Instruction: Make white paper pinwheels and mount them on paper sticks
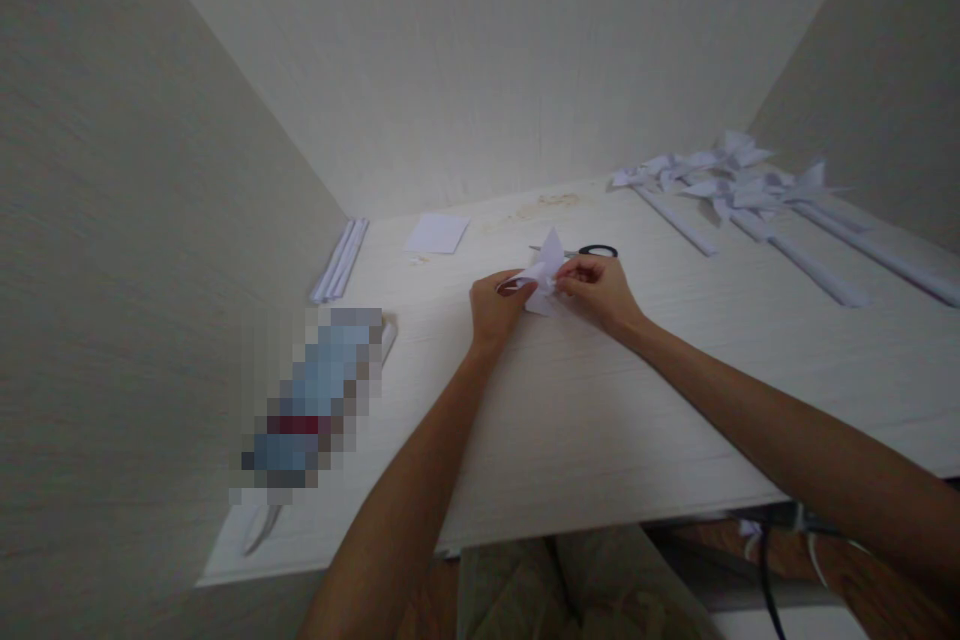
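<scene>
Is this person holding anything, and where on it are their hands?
Yes, a folded white paper piece. The left hand holds its left side; the right hand's fingertips meet its right side, their exact grip unclear.

Paper piece (543,275) between hands (493,310); on table (540,420), scissors (579,251) behind, 1 sheet (437,233) rear-left, rolls (341,261) left, pinwheels (739,192) right.

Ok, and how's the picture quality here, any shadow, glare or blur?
Head view: dim light, no strong glare; head view: soft shadow on the white tabletop between the forearms; head view: slight softness on the pinwheel-like folded paper; head view: pixelated block at left.
</scene>
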A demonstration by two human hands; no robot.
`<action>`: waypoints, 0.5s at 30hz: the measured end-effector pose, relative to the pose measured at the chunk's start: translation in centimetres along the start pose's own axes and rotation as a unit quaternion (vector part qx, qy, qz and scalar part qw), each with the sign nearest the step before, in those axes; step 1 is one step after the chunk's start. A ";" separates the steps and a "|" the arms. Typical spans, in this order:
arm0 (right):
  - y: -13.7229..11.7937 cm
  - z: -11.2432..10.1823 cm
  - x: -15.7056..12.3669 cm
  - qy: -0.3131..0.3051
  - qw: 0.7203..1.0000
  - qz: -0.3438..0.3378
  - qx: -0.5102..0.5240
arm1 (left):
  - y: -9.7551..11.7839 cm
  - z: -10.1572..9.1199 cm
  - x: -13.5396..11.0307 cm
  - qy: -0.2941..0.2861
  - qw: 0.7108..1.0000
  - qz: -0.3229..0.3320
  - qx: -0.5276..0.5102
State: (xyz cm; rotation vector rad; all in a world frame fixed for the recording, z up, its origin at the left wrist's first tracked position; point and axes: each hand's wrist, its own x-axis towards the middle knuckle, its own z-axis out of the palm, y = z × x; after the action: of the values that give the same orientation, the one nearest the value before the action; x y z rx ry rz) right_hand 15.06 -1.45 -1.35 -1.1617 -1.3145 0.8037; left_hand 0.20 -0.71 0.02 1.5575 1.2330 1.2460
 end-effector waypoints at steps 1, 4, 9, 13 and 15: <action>0.0 0.0 0.0 -0.001 1.000 -0.002 -0.004 | 0.0 0.0 0.0 0.000 1.000 0.000 -0.001; -0.1 0.0 0.0 -0.001 1.000 -0.003 -0.017 | 0.2 0.0 -0.1 0.003 1.000 -0.002 -0.005; -0.3 0.1 -0.1 0.006 1.000 0.007 -0.004 | 0.2 0.0 -0.2 -0.005 1.000 -0.005 -0.014; -0.4 0.3 -0.2 0.005 0.999 0.022 0.024 | 0.2 -0.1 -0.2 -0.006 1.000 -0.004 -0.006; -0.4 0.3 -0.2 0.007 1.000 0.020 0.019 | 0.2 -0.1 -0.2 -0.002 1.000 -0.001 0.004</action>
State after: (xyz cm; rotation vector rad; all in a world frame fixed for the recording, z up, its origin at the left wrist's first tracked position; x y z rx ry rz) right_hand 14.71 -1.66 -1.08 -1.1644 -1.2621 0.8456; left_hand 0.13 -0.90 0.21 1.5640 1.2390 1.2372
